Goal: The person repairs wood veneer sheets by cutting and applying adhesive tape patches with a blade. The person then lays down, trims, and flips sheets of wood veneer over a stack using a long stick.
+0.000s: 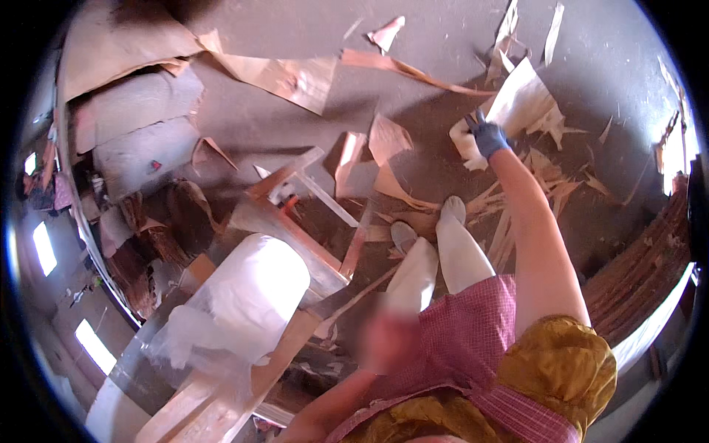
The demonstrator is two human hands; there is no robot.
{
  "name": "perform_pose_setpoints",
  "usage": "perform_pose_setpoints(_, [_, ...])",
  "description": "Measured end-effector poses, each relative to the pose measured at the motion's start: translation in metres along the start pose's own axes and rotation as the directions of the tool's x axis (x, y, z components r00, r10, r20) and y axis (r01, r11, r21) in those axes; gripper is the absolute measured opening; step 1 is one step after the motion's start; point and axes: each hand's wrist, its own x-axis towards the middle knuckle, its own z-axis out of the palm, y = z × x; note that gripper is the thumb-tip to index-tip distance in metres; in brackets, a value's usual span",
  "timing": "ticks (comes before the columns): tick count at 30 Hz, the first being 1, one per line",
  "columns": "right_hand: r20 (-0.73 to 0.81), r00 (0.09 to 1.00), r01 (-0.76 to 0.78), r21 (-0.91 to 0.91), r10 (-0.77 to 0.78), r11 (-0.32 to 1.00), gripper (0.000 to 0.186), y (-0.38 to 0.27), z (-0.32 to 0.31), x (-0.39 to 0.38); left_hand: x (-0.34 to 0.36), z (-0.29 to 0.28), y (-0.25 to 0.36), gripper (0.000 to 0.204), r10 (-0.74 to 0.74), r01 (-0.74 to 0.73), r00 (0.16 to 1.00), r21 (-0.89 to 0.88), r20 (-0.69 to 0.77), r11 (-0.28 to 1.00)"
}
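Observation:
My right hand point(489, 136), in a blue-grey glove, reaches far out at the right. Its fingers grip a pale, ragged-edged veneer sheet point(523, 92), part of which bends down to the left of the hand. My left forearm point(332, 402) comes in low at the middle. A blurred patch over my lap covers the left hand, so its fingers do not show. Left of my lap, a big white roll point(269, 284) with clear plastic film point(199, 343) lies by a wooden plank point(284, 347).
A low wooden frame point(314, 247) stands ahead of the roll. Torn veneer strips point(543, 173) litter the floor near my feet. Large brown sheets point(125, 40) lie at the far left, with a long strip point(413, 72) at the far middle. Stacked dark brown material point(642, 258) borders the right side.

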Motion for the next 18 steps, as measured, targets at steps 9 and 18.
perform_pose_setpoints(9, [0.107, 0.985, 0.154, -0.159, -0.138, 0.975, 0.021, 0.006, 0.016, -0.065, -0.008, -0.014, 0.020, 0.044, 0.061, -0.062, 0.997, 0.020, 0.040, 0.998])
perform_pose_setpoints(18, [-0.097, 0.995, 0.089, 0.794, -0.019, 0.601, 0.031, -0.088, -0.226, -0.347, -0.047, -0.029, 0.006, 0.073, 0.077, -0.172, 0.968, -0.412, -0.239, 0.895])
